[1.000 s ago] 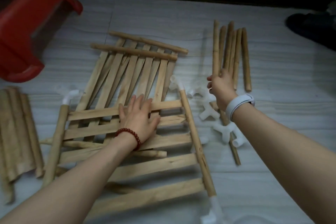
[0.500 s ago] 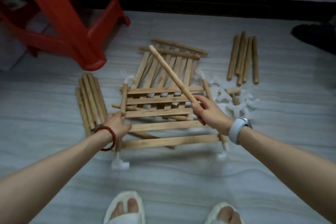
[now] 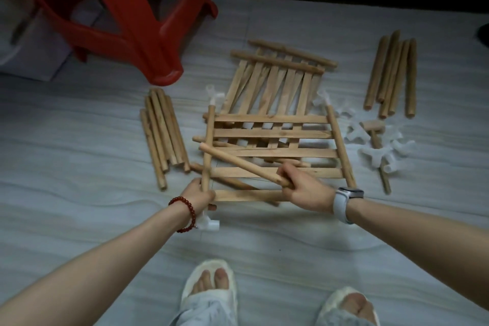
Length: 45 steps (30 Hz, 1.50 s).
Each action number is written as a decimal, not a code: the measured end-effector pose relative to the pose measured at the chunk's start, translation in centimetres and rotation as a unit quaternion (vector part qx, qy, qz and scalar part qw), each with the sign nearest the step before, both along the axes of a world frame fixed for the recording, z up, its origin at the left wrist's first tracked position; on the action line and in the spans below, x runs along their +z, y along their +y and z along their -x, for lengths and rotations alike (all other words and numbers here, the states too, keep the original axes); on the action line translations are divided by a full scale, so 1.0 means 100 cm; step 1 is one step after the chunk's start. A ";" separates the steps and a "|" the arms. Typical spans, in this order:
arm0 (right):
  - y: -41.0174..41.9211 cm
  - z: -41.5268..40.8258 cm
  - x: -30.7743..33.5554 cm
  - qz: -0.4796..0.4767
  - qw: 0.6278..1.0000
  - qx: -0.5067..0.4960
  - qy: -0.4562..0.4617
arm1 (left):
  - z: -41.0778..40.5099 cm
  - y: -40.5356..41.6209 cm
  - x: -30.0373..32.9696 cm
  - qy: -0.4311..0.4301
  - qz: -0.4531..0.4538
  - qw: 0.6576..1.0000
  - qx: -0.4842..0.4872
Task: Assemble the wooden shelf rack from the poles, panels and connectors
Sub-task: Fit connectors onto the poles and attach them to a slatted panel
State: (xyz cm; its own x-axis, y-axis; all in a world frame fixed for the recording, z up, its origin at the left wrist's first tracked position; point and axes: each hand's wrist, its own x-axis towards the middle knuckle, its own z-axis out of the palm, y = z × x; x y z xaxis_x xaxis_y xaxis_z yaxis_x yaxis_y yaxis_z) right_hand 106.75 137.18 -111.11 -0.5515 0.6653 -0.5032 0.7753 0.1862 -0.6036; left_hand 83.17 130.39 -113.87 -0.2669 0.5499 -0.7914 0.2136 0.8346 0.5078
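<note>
The wooden shelf rack is still in pieces on the grey floor [image 3: 79, 140]; a slatted panel [image 3: 275, 151] with a round pole down each side lies flat in the middle of the floor, just in front of the person's feet; a second slatted panel [image 3: 275, 82] lies partly under its far edge, and it has two poles across its far end; the left hand [image 3: 199, 194] has its fingers curled round the left side pole [image 3: 208, 145] near the pole's near end; a white plastic connector [image 3: 210, 223] sits on that near end, just below the hand, and another white connector [image 3: 214, 94] sits on the far end; the right hand [image 3: 304, 190] grips a loose pole [image 3: 238, 161] by one end, and this pole slants up and to the left over the panel, so its far tip is near the left side pole; a bundle of poles [image 3: 162, 135] lies on the floor just left of the panel; another bundle of poles [image 3: 391, 74] lies well apart, toward the far right of the floor; a heap of white connectors [image 3: 381, 152] lies just right of the panel, with a short wooden piece [image 3: 373, 126] among them; a red plastic stool [image 3: 137, 13] stands at the far left of the floor; the left wrist wears a red bead bracelet [image 3: 185, 213] and the right wrist wears a white watch [image 3: 345, 202]; both feet are in pale slippers [image 3: 209, 288] at the near edge of the floor.
</note>
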 end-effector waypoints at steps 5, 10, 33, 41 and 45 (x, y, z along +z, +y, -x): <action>0.005 0.007 -0.003 -0.067 0.996 0.038 0.037 | 0.004 0.005 0.009 -0.037 -0.084 0.993 0.074; 0.009 0.013 0.001 -0.040 0.997 -0.014 0.067 | 0.006 0.010 0.034 0.032 -0.165 0.985 -0.025; 0.012 0.032 0.148 0.079 0.971 -0.128 0.188 | -0.023 0.070 0.159 -0.023 -0.066 0.996 0.063; 0.000 0.042 0.174 0.231 0.889 -0.260 0.298 | -0.040 0.065 0.190 -0.186 -0.005 0.966 0.181; -0.003 0.035 0.179 0.215 0.910 -0.210 0.286 | -0.042 0.060 0.198 -0.195 -0.005 0.967 0.166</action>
State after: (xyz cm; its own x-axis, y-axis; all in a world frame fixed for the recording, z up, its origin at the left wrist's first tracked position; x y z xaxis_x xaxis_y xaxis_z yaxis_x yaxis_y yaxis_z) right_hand 103.21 136.92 -93.25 -0.5471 0.6871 -0.4781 0.2598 -0.4036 -0.8773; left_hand 87.32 136.39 -94.03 -0.1127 0.4935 -0.8624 -0.2753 0.8184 0.5043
